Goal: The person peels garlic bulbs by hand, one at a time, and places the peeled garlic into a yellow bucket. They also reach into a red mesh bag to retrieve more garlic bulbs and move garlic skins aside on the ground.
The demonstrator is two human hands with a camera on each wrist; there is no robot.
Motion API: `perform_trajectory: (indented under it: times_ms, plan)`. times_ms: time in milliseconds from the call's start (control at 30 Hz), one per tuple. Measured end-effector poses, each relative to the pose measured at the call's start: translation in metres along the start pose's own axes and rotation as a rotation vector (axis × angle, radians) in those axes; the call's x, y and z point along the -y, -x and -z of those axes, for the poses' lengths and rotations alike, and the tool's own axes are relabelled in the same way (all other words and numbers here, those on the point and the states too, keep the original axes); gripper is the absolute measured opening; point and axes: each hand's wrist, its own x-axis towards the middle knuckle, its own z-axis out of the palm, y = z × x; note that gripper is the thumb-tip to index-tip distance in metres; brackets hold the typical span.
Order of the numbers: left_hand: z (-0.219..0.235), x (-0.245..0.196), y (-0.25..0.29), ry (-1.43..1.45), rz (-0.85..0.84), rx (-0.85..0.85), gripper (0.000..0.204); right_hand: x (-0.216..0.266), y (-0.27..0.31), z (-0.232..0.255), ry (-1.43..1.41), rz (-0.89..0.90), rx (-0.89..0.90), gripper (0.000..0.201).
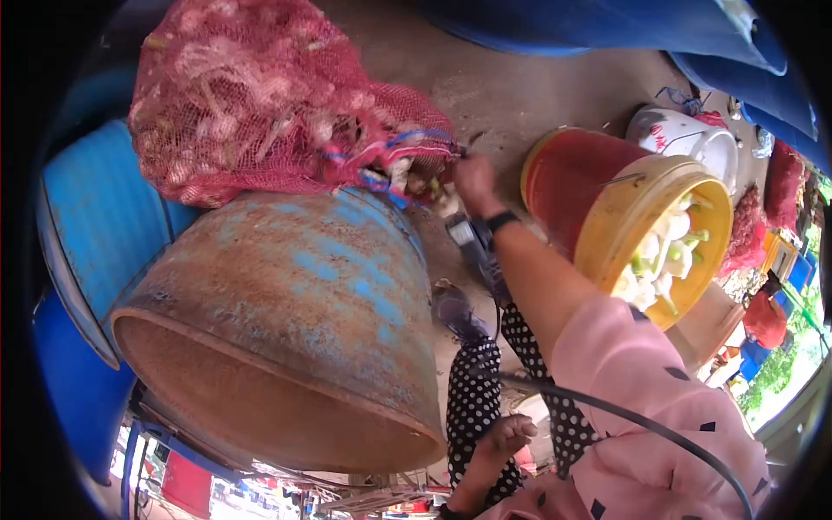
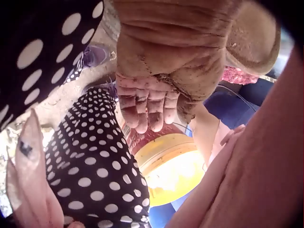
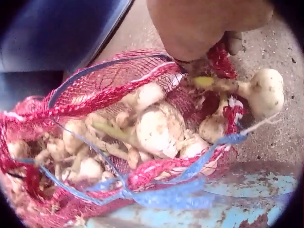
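Observation:
A red mesh bag (image 1: 251,95) (image 3: 156,171) full of white bulbs lies against a rusty blue-painted tub (image 1: 286,303), its mouth edged with blue ties. At that mouth my right hand (image 1: 475,184) (image 3: 209,23) grips the gathered mesh edge; its fingertips are mostly hidden. Just beyond, a muddy bulb (image 3: 267,93) sticks out on its stem. My left hand (image 1: 507,433) (image 2: 166,71) hangs in front of the dotted trousers, palm showing, fingers loosely bent and holding nothing. A yellow bucket (image 1: 611,217) (image 2: 166,154) lies tilted, with cleaned white bulbs (image 1: 663,251) inside.
Beside the yellow bucket are a red bucket (image 1: 572,182) and a white bucket (image 1: 685,139). Blue barrels (image 1: 113,217) stand at the left, and large blue containers (image 1: 598,22) at the top. A dark cable (image 1: 624,420) crosses the pink sleeve.

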Motion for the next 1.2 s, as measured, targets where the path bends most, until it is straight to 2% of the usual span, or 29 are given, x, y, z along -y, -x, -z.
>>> perform_trajectory:
  times_ms: [33,67,100,133,200,267,333,400,433,467,500,533,600,667,700,733,767,800,833,867,900,933,1000,1033,1067,1133,1167,1200]
  plan:
    - [-0.01,-0.009,0.0,0.196,-0.075,-0.054,0.031,0.017,0.014,0.014,-0.487,-0.296,-0.248,0.014]
    - [-0.019,-0.019,0.002,0.388,-0.153,-0.11,0.033,0.026,0.027,0.036,-0.486,-0.283,-0.255,0.014]
    - [-0.024,-0.028,0.0,0.433,-0.234,-0.104,0.036,0.038,0.042,0.063,-0.55,-0.049,-0.434,0.014]
    - [-0.03,-0.037,0.004,0.433,-0.246,-0.111,0.036,0.052,0.054,0.091,-0.61,0.189,-0.606,0.015]
    - [-0.033,-0.055,0.008,0.377,-0.395,-0.178,0.036,0.095,0.063,0.16,-1.366,0.073,-0.295,0.015]
    - [-0.031,-0.075,0.01,0.312,-0.419,-0.185,0.035,0.114,0.047,0.209,-1.541,0.188,-0.186,0.018]
    - [-0.031,-0.096,0.008,0.572,-0.52,-0.185,0.031,0.131,0.035,0.263,-1.752,0.444,-0.105,0.024]
    - [-0.033,-0.128,-0.016,0.533,-0.349,-0.427,0.037,0.144,0.023,0.296,-1.973,0.558,-0.105,0.031]
    - [-0.029,-0.135,-0.034,0.604,-0.381,-0.438,0.041,0.143,0.023,0.309,-2.042,0.554,-0.012,0.027]
    - [-0.02,-0.137,-0.061,0.676,-0.421,-0.448,0.047,0.135,0.023,0.317,-2.108,0.555,0.086,0.043]
    - [-0.01,-0.137,-0.092,0.642,-0.405,-0.519,0.051,0.121,0.021,0.316,-2.079,0.529,0.078,0.044]
    - [0.002,-0.134,-0.124,0.609,-0.382,-0.597,0.055,0.101,0.019,0.306,-1.976,0.535,0.143,0.033]
    - [0.027,-0.123,-0.189,0.627,-0.336,-0.703,0.062,0.081,0.048,0.294,-0.906,0.347,-0.237,0.032]
    - [0.043,-0.131,-0.233,0.603,-0.337,-0.864,0.071,0.064,0.058,0.273,-0.785,0.417,-0.241,0.033]
    - [0.061,-0.126,-0.263,0.468,-0.398,-0.934,0.071,0.054,0.059,0.262,-0.68,0.482,-0.264,0.034]
    - [0.078,-0.126,-0.285,0.32,-0.454,-1.001,0.072,0.054,0.056,0.262,-0.682,0.478,-0.253,0.034]
    - [0.091,-0.124,-0.302,0.316,-0.443,-1.005,0.072,0.054,0.053,0.27,-1.044,0.331,-0.053,0.034]
    - [0.099,-0.136,-0.307,-0.171,-0.454,-1.136,0.068,0.054,0.049,0.276,-1.396,0.168,0.151,0.035]
    - [0.11,-0.142,-0.316,-0.672,-0.455,-1.224,0.063,0.049,0.045,0.274,-1.484,0.198,0.089,0.035]
    - [0.123,-0.146,-0.329,-0.688,-0.46,-1.225,0.063,0.045,0.04,0.274,-1.573,0.235,0.024,0.036]
    - [0.136,-0.15,-0.34,-0.606,-0.514,-1.224,0.052,0.039,0.039,0.28,-1.609,0.46,0.312,0.033]
    - [0.145,-0.151,-0.347,-0.523,-0.565,-1.216,0.042,0.029,0.034,0.278,-1.619,0.468,0.297,0.033]
    - [0.137,-0.133,-0.337,-1.153,-0.74,-1.468,0.029,0.01,0.028,0.269,-1.75,0.413,0.242,0.027]
    - [0.099,-0.148,-0.302,-0.199,-0.913,-1.35,0.022,0.006,0.028,0.268,-1.814,0.393,0.212,0.024]
    - [0.053,-0.174,-0.255,0.721,-0.965,-1.047,0.017,0.006,0.028,0.272,-1.818,0.413,0.202,0.024]
    - [0.022,-0.171,-0.172,0.191,-1.21,-1.102,0.013,0.009,0.032,0.281,-1.863,0.368,0.187,0.024]
    - [0.014,-0.182,-0.153,0.186,-1.215,-1.107,0.013,0.012,0.038,0.284,-1.89,0.335,0.184,0.023]
    - [0.009,-0.193,-0.136,-0.073,-1.32,-1.165,0.015,0.017,0.043,0.287,-1.917,0.309,0.179,0.023]
